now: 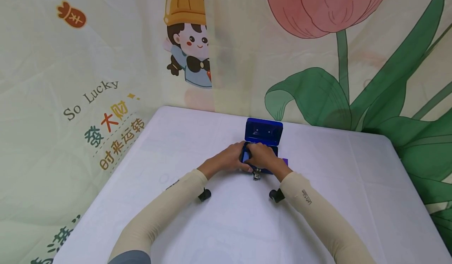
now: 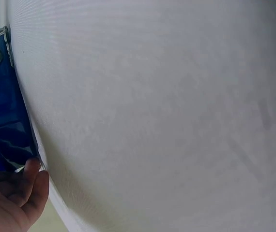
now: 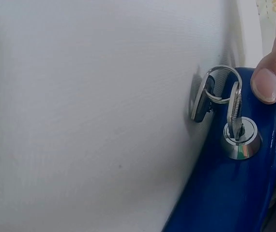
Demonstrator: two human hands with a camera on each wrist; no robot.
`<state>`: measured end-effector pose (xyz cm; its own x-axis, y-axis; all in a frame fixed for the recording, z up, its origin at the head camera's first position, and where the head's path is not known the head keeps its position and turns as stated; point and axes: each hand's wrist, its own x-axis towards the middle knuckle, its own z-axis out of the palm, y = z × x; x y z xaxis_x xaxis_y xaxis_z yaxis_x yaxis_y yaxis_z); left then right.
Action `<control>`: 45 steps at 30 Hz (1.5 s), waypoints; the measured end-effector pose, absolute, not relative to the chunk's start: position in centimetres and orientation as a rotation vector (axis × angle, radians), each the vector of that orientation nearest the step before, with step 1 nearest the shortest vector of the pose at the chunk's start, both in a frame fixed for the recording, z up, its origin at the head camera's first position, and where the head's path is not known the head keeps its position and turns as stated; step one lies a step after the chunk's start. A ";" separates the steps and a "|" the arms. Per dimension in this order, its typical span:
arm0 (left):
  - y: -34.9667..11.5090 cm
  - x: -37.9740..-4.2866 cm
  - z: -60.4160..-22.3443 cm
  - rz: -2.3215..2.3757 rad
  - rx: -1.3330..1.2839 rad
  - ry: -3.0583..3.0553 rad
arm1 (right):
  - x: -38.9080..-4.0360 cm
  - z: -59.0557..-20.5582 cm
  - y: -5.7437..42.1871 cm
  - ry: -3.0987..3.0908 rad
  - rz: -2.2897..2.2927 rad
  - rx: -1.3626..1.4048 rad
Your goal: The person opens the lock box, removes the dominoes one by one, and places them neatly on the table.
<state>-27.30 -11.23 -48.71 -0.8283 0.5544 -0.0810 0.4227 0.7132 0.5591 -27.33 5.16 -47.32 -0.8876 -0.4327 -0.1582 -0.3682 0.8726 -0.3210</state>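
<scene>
A blue cash box (image 1: 264,132) stands on the white table with its lid raised. In the right wrist view, a key (image 3: 234,111) sits in the round silver lock (image 3: 242,137) on its front, and a ring links it to a second key (image 3: 204,99). My left hand (image 1: 231,157) grips the left side of the box, its thumb by the front. In the left wrist view, fingers (image 2: 30,181) touch the box's lower corner. My right hand (image 1: 263,156) reaches over the open box, fingers bent down into it. Its fingertips and whatever they touch inside are hidden.
A small purple item (image 1: 285,162) shows at the box's right side, partly behind my right wrist. The box stands toward the far edge of the white table (image 1: 219,224). Behind that edge hangs a printed cloth (image 1: 240,60).
</scene>
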 end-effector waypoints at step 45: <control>-11.2 -27.4 -48.9 0.787 0.751 2.676 | -27.4 -47.1 5.9 2.806 -0.480 -0.628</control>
